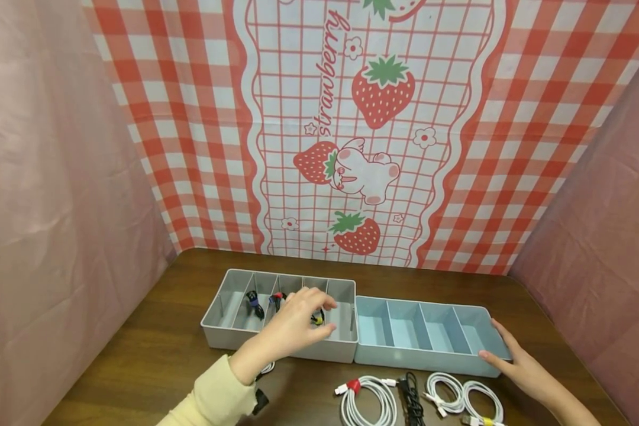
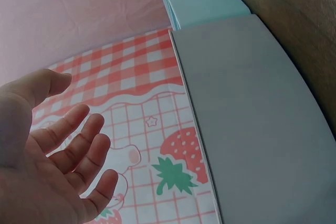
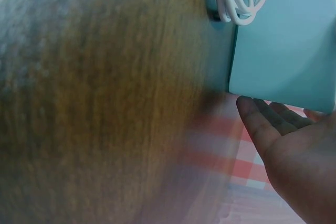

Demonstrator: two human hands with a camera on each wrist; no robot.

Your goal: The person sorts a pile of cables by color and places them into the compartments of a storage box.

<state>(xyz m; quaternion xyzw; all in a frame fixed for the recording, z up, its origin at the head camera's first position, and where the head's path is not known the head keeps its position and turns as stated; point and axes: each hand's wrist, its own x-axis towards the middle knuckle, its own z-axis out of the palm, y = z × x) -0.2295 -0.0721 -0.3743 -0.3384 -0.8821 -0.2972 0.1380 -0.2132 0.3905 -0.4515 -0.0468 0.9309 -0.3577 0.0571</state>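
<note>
My left hand (image 1: 303, 316) hovers over the grey divided box (image 1: 279, 341), its fingers loosely bent and nothing between them. Partly hidden under that hand, black cables lie in the box's compartments: one with a purple tie (image 1: 254, 303), one with a red tie (image 1: 277, 299) and one with a yellow tie (image 1: 318, 319). Butted against the grey box's right side is a light blue divided box (image 1: 426, 357), its compartments bare. My right hand (image 1: 522, 362) touches the blue box's right end, fingers fairly straight, with the thumb at the near corner.
In front of the blue box lie a coiled white cable with a red tie (image 1: 373, 399), a black cable bundle (image 1: 411, 399) and two more white coils (image 1: 447, 391). A white and black cable (image 1: 261, 399) is half hidden by my left sleeve. A strawberry cloth (image 1: 341, 177) hangs behind the table.
</note>
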